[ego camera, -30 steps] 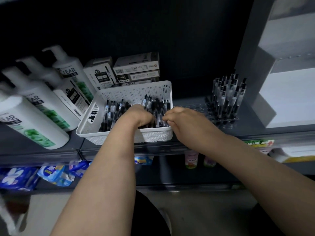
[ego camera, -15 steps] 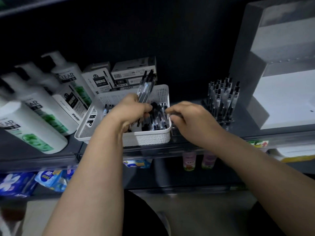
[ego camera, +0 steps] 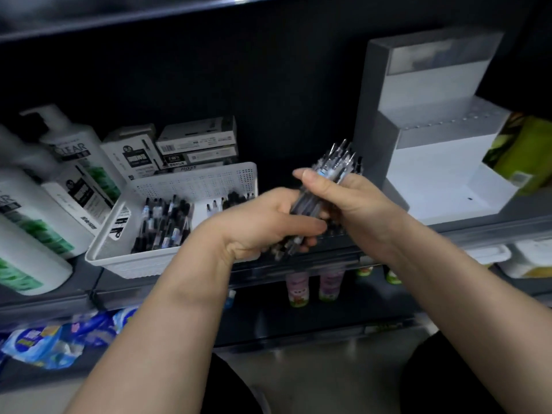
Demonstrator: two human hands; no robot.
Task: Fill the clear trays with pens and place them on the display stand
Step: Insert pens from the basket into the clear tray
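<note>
Dim shelf (ego camera: 478, 231): left hand (ego camera: 268, 222) and right hand (ego camera: 352, 201) both wrap one pen bundle (ego camera: 337, 162) near white basket (ego camera: 191, 177). Best to level the tips, grip firm, before slotting any.

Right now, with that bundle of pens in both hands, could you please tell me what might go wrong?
1. The pens are a loose bundle gripped by the left hand and right hand in the air, right of the white basket; one could slip out and drop past the shelf edge.
2. Their ends fan out unevenly toward the display stand, so they may snag it.
</note>
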